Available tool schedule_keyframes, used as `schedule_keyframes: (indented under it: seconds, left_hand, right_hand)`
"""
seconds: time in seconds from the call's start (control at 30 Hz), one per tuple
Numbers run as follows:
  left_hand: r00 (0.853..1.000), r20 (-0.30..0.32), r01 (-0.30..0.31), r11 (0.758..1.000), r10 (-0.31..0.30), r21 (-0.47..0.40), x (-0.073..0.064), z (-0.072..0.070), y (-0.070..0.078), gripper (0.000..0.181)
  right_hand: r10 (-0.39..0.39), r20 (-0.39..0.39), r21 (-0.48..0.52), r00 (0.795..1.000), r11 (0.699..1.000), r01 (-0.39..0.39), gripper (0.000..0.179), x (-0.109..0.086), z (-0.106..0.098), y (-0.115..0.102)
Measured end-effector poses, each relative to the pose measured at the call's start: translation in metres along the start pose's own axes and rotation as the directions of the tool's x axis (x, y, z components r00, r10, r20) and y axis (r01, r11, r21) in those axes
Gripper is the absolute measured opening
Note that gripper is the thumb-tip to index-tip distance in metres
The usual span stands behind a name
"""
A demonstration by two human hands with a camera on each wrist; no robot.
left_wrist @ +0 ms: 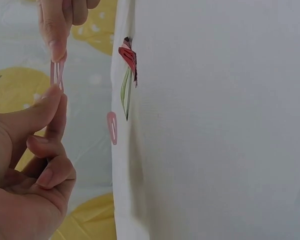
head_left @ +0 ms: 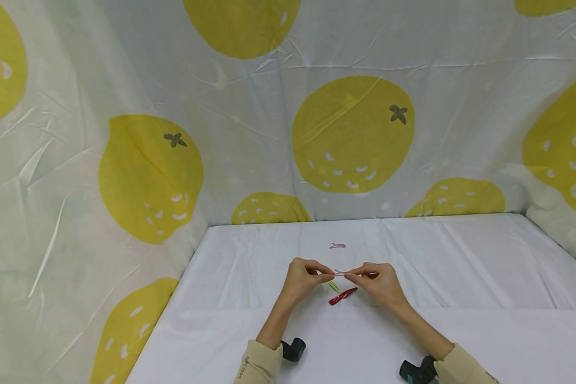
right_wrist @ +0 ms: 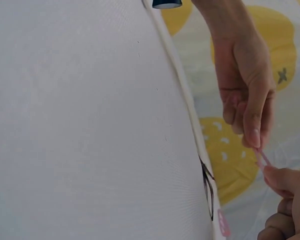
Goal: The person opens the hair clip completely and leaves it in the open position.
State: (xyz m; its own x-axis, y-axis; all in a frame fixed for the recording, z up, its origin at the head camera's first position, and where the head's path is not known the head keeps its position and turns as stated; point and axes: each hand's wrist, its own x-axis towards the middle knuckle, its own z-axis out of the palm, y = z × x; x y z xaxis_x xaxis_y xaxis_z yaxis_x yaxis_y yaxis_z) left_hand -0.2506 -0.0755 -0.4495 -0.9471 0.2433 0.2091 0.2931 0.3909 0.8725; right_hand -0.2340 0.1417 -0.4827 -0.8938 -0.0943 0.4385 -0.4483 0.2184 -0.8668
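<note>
- Watching remotely, I see left hand (head_left: 302, 280) pinching pink clip (left_wrist: 53, 74) at left end, right hand (head_left: 381, 280) at right.
- Clip slim, slotted, spanning between fingertips (left_wrist: 56, 49).

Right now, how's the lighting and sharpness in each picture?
Head view: brightest, pale glare streaks on the yellow-patterned curtain; left wrist view: dimmer, the white tablecloth looks grey; right wrist view: also dim, the held pink clip looks slightly soft.
</note>
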Motion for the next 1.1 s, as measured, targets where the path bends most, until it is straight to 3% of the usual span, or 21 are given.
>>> schedule_keyframes:
  seconds: [0.37, 0.57, 0.8, 0.97, 1.1]
  left_hand:
    - [1.000, -0.005, 0.031, 0.997, -0.030, 0.072, 0.007, -0.001, -0.001, 0.007]
    - [0.999, -0.019, 0.041, 0.990, -0.039, 0.133, 0.031, 0.000, -0.007, 0.008]
    - [0.993, -0.049, 0.115, 0.990, -0.111, 0.088, 0.064, 0.005, -0.022, 0.005]
    - [0.979, -0.072, 0.194, 0.980, -0.191, 0.038, 0.076, 0.010, -0.031, 0.005]
    - [0.976, -0.085, 0.203, 0.978, -0.199, 0.037, 0.082, 0.012, -0.035, 0.005]
  right_hand:
    - [0.147, -0.018, -0.086, 0.989, 0.985, -0.148, 0.008, 0.007, -0.003, -0.002]
    - [0.231, -0.009, -0.200, 0.973, 0.953, -0.228, 0.005, 0.032, -0.003, 0.007]
    - [0.280, 0.000, -0.258, 0.960, 0.927, -0.271, 0.010, 0.064, -0.002, 0.031]
    - [0.296, 0.001, -0.281, 0.955, 0.917, -0.284, 0.012, 0.075, -0.001, 0.043]
    - [0.293, 0.005, -0.297, 0.956, 0.913, -0.279, 0.012, 0.081, -0.002, 0.048]
